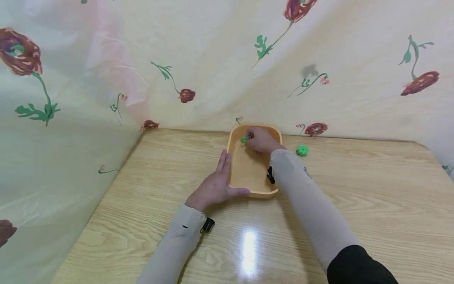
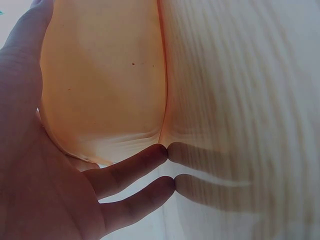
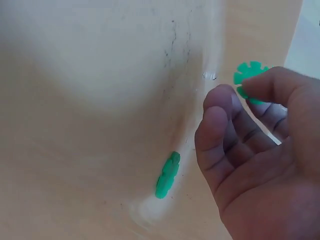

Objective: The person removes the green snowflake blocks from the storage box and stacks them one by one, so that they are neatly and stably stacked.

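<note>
A shallow orange tray point(image 1: 250, 173) stands on the table with its long side running away from me. My right hand point(image 1: 261, 140) reaches over its far end and pinches a green notched disc point(image 3: 247, 75) between thumb and finger. A second green piece point(image 3: 167, 175), seen edge-on in the right wrist view, lies in the tray by the curve of its wall. My left hand point(image 1: 215, 185) rests at the tray's near left corner, straight fingers point(image 2: 135, 170) along the left side and thumb at the near edge.
Another green notched piece point(image 1: 302, 150) lies on the wooden table point(image 1: 354, 189) to the right of the tray. Behind the tray, a flower-patterned cloth point(image 1: 220, 79) hangs along the table's far edge, and it continues down the left side.
</note>
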`<state>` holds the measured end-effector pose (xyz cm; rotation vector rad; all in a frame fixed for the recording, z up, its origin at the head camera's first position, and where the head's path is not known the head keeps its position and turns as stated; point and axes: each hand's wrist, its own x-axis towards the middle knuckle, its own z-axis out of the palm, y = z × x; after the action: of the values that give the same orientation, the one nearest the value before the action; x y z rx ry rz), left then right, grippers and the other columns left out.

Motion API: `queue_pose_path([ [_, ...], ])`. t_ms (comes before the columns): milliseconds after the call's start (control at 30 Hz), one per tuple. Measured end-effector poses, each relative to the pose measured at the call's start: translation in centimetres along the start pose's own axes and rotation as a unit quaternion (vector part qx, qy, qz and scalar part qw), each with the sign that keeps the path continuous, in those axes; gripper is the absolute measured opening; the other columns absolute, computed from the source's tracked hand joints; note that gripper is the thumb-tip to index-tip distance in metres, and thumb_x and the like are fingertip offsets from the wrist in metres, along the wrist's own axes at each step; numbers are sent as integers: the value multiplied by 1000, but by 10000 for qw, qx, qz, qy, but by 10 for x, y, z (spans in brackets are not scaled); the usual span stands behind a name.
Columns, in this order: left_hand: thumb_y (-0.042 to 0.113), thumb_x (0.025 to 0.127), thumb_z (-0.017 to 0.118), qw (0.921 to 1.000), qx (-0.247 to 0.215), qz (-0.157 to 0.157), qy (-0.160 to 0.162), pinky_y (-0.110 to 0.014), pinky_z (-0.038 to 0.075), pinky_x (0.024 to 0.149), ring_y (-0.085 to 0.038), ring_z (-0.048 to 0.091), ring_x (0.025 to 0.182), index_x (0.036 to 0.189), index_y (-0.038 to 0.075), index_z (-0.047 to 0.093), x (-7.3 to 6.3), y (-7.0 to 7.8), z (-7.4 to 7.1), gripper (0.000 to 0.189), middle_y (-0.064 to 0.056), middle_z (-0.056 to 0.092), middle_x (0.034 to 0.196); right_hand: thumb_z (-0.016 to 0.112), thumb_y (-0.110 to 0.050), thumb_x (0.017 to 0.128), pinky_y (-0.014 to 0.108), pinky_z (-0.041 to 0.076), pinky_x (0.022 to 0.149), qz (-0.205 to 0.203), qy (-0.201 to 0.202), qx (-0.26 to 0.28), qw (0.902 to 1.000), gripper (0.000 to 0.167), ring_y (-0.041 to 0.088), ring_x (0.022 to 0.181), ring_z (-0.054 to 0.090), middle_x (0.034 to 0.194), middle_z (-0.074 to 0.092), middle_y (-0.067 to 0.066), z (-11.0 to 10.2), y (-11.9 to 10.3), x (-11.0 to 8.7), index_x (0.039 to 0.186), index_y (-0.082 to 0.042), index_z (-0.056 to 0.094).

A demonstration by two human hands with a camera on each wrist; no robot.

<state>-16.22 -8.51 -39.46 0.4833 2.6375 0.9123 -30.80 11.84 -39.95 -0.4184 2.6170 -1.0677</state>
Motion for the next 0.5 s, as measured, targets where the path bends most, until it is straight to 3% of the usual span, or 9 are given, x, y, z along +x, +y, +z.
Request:
queue_pose_path([
  [200,66,80,76,10000,20,35,-20,-39,48,97,-34,54,125,160,10,-12,-2,-1,1,132,6,-28,163,54,-19,99,33,45,55,31,74,82,9999,15,21,59,55,71,57,8,3,2,0,90,-8,56],
  [500,72,77,73,10000,40,80,-20,-38,49,96,-32,55,123,160,10,-12,-3,-5,3,134,6,-29,163,59,-18,95,31,44,54,84,342,258,9990,13,19,58,52,71,56,6,2,-3,-5,88,-7,58],
])
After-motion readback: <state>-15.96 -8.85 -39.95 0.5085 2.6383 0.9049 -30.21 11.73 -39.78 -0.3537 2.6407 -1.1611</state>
